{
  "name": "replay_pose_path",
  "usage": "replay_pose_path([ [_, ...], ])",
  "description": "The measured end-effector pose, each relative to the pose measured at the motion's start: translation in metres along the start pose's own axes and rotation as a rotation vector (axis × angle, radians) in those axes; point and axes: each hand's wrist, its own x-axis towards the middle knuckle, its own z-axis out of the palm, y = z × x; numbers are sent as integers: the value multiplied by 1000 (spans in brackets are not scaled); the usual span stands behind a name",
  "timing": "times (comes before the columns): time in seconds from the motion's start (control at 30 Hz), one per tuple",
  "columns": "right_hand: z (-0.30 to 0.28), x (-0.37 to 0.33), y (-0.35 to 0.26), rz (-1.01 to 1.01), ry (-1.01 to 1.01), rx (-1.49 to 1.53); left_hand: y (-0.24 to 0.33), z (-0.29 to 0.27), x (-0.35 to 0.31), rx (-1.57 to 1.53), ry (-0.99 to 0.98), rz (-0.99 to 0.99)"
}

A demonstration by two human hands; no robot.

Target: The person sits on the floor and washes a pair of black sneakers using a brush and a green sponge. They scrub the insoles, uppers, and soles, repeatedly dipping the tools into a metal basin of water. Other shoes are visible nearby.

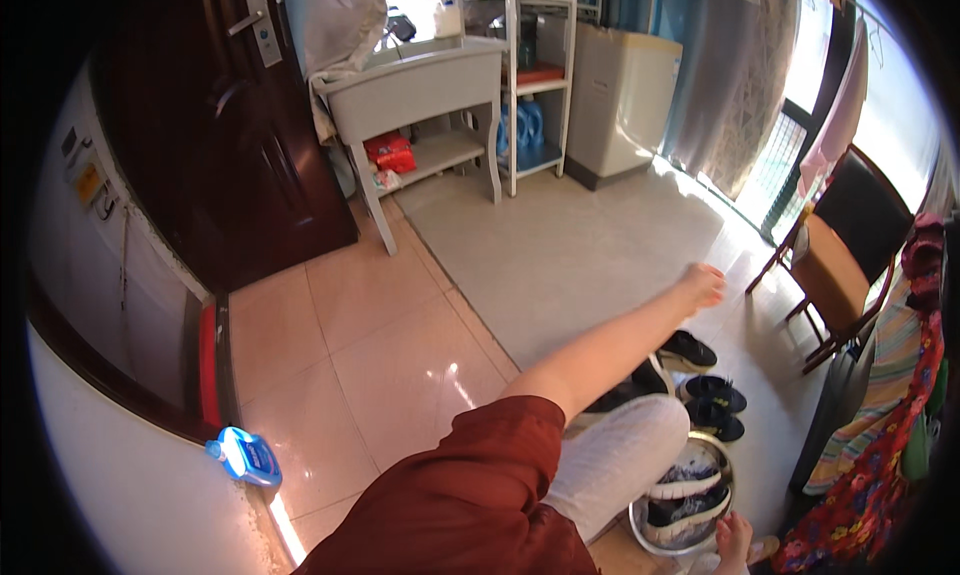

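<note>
My left hand [705, 287] is stretched out past my raised knee, above the grey floor. Its fingers are curled in, and nothing shows in them. Near the lower edge, my right hand [735, 540] is beside a round metal basin [640, 537]. Its fingers are bent; whatever they may hold is hidden. Two dark shoes with white soles, an upper shoe [686, 483] and a lower shoe [685, 520], lie in the basin with whitish suds about them. Beyond the basin stand a pair of dark shoes [714, 407] and a black shoe [688, 350].
A blue bottle [258, 459] stands by the left wall near the dark door [210, 135]. Ahead are a grey sink stand [415, 100], a white shelf rack [512, 85] and a pale washing machine [625, 100]. A chair [840, 255] and hanging clothes [870, 465] occupy the right side.
</note>
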Motion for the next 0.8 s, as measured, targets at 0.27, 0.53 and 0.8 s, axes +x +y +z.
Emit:
replay_pose_path([
  [0.27, 40, -16, -23, -4, -50, -185, -161, 114, -71, 57, -244, -201],
  [0.53, 81, -30, -21, 40, -144, -422, -235, 89, -113, 295, -318, -320],
  [0.8, -10, -5, 5, -21, -299, -534, -144, 103, -168, 245, -465, -155],
])
